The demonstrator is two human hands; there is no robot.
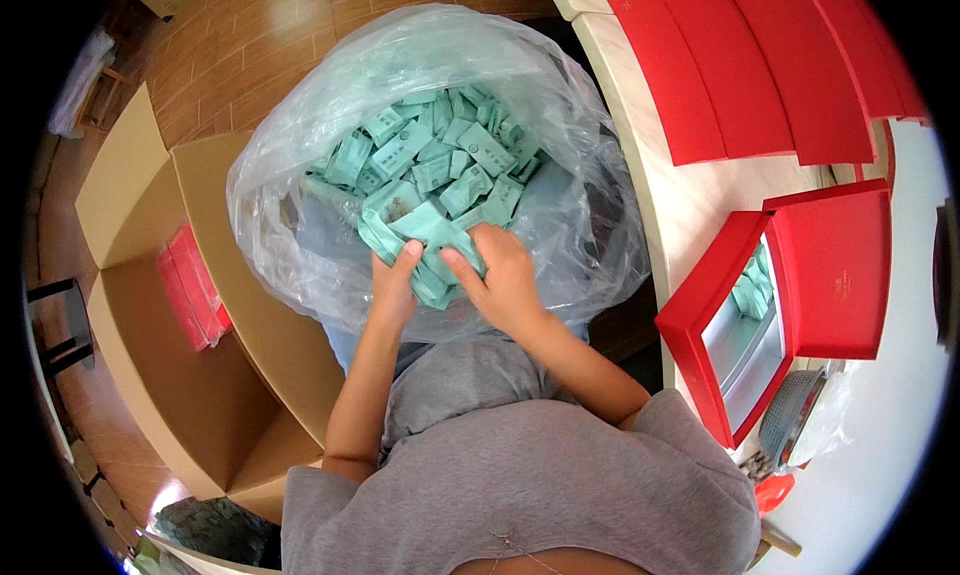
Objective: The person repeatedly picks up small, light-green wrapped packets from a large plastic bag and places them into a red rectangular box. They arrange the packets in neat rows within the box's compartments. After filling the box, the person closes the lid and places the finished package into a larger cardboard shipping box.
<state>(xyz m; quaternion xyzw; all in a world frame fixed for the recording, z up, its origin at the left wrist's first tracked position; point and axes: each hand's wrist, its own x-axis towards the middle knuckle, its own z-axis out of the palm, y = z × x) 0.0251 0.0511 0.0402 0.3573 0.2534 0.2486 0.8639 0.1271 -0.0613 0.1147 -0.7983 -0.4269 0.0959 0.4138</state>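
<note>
A large clear plastic bag (300,105) stands open in front of me, with a heap of small pale-green packets (440,160) inside. Just over the near side of the heap, both my hands are closed around a bunch of green packets (425,230). My left hand (395,287) grips the bunch from the left, thumb on top. My right hand (503,278) holds it from the right, its thumb also on top and close to the other. The fingers beneath the packets are partly hidden.
To the right, an open red box (715,320) with more green packets inside stands on a pale table (640,105). Large red boxes or panels (700,65) lie farther back. At my left is an open cardboard box (170,385) holding a red plastic-wrapped package (192,290).
</note>
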